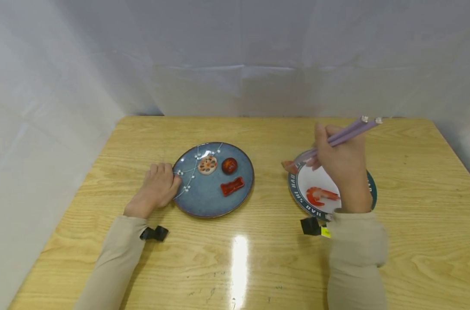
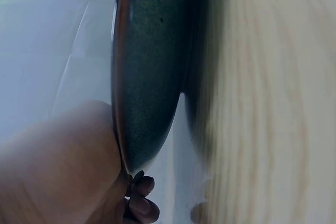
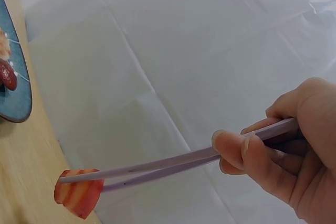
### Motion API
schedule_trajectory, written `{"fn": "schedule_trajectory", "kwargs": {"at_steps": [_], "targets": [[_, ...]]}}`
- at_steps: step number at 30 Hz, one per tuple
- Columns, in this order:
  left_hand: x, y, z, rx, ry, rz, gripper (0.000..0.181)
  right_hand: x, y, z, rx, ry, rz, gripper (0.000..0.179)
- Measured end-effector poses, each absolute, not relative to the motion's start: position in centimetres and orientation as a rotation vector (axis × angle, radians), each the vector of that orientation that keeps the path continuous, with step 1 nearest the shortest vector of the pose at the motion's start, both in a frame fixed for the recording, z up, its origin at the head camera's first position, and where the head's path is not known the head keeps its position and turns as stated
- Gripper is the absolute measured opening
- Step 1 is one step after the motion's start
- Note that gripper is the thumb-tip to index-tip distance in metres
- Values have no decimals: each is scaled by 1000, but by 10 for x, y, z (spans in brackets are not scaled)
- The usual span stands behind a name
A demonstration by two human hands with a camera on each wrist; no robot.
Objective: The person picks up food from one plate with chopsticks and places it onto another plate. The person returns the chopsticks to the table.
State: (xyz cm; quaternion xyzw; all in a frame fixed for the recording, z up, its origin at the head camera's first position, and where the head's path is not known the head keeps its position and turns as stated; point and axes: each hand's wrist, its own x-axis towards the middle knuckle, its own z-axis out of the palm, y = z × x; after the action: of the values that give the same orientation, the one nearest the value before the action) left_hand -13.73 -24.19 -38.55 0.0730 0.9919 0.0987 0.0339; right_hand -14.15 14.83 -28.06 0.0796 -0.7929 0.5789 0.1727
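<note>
My left hand [image 1: 155, 188] grips the left rim of a blue plate [image 1: 203, 198], thumb on one side and fingertips on the other in the left wrist view. On that plate lie a lotus root slice [image 1: 207, 165], a round dark-red piece [image 1: 229, 165] and a flat red strip [image 1: 232, 186]. My right hand [image 1: 341, 161] holds a pair of purple chopsticks [image 3: 163, 165]. Their tips pinch a red-and-orange striped chunk of food [image 3: 80, 192], over the left rim of a white plate with a dark green lettered border [image 1: 294, 189]. A shrimp [image 1: 321, 195] lies on this second plate.
Both plates stand on a wood-grain table [image 1: 266, 258], the blue one left and the white one right. Pale sheeting [image 1: 238, 56] rises behind the table's far edge. Black devices [image 1: 310, 226] sit at both wrists.
</note>
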Motion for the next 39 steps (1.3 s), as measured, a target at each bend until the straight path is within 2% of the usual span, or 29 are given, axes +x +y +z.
{"fn": "schedule_trajectory", "kwargs": {"at_steps": [12,39], "targets": [[-138,-242,-387,222,3059,316,28,-141,135,-280,342,-2218,1615,40],[-138,-242,-386,218,3031,316,30,-138,113,-281,395,-2155,1712,40]]}}
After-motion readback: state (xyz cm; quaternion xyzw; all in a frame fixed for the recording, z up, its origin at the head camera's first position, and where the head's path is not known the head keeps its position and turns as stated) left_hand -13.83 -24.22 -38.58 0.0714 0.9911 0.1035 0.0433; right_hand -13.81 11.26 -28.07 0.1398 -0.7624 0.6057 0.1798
